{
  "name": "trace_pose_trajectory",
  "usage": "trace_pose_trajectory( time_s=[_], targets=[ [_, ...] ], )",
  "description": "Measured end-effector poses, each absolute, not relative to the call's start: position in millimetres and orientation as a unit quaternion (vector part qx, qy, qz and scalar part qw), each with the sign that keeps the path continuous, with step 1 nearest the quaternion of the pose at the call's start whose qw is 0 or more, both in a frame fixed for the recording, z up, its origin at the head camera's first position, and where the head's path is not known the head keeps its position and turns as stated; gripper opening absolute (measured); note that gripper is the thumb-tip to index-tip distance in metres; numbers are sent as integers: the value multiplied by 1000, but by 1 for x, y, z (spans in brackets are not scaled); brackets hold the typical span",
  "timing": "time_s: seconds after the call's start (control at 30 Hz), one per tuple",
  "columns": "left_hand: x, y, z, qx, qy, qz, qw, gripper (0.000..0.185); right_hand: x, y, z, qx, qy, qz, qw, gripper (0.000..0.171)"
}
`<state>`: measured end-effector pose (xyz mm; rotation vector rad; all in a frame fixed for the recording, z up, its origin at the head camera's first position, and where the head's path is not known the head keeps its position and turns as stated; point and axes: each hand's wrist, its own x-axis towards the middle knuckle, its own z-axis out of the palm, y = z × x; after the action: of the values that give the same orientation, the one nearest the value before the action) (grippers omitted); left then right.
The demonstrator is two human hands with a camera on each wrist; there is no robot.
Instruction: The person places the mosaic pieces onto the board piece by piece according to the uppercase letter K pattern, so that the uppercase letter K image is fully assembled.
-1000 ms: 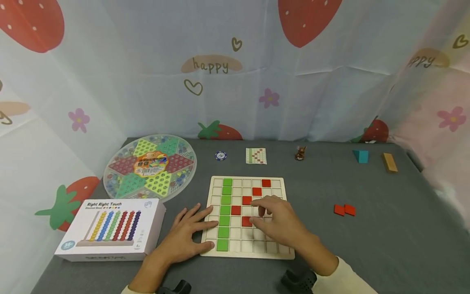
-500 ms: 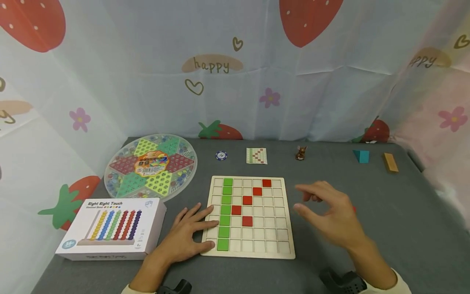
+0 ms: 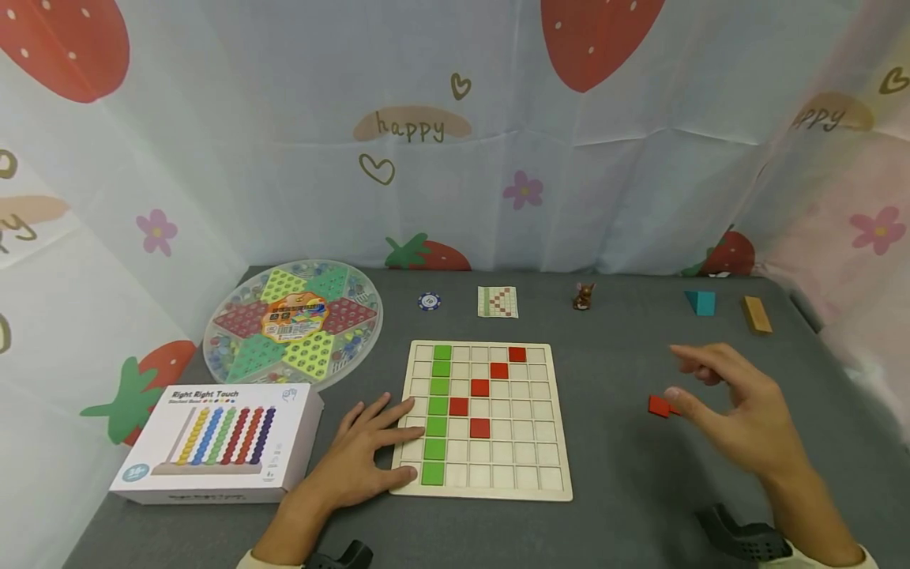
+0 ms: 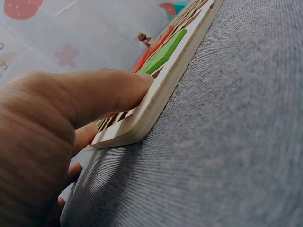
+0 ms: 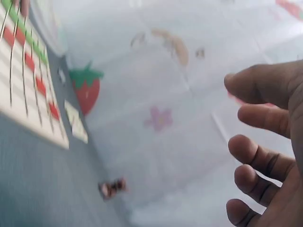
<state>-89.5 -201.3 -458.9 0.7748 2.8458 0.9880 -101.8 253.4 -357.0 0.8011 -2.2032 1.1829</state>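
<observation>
A wooden grid board [image 3: 490, 482] lies on the grey table, with a column of green tiles [image 3: 436, 415] and several red tiles [image 3: 479, 388] in a bent line. My left hand [image 3: 362, 454] lies flat, fingers straight, on the board's left edge; in the left wrist view a finger [image 4: 99, 92] presses that edge of the board [image 4: 156, 101]. My right hand [image 3: 732, 407] hovers open, fingers spread, just right of a loose red tile [image 3: 658, 406] on the table. It holds nothing.
A round Chinese checkers set [image 3: 293, 322] and a boxed abacus toy [image 3: 213, 442] sit at the left. At the back lie a poker chip [image 3: 428, 301], a pattern card [image 3: 497, 302], a small figurine [image 3: 583, 296], a blue wedge [image 3: 700, 302] and a wooden block [image 3: 755, 314].
My right hand left the board's middle and moved right across the table to the loose red tiles. The left hand and board stayed still.
</observation>
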Motion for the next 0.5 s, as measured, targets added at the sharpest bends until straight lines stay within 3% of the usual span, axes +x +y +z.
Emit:
trace_pose_trajectory(
  time_s=[0.5],
  targets=[
    [-89,-201,-459,248,915,318,16,52,-121,322,-420,143,-901,375,166,50]
  ],
)
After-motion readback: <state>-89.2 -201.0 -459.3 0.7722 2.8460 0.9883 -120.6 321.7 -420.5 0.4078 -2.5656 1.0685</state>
